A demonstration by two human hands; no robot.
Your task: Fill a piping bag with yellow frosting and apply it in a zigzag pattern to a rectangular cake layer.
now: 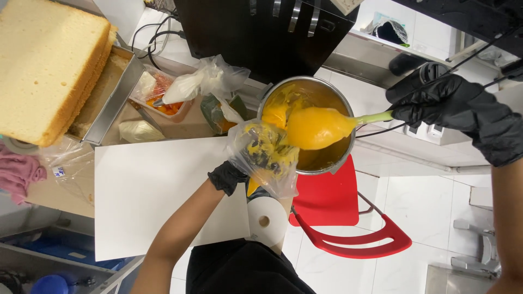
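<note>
While the left hand grips a bag already smeared with some cream, the right hand, closed on a spatula, holds a heaped scoop above the pot; much cream remains there.

The left hand and right hand wear matt black gloves. Beside the shiny steel pot, a thin clear plastic piping bag looks crinkled and smeared with glossy yellow cream. Left of the pot lie a smooth matt white board, a porous sponge cake and a brushed metal tray. Below the pot stands a glossy red plastic chair.
</note>
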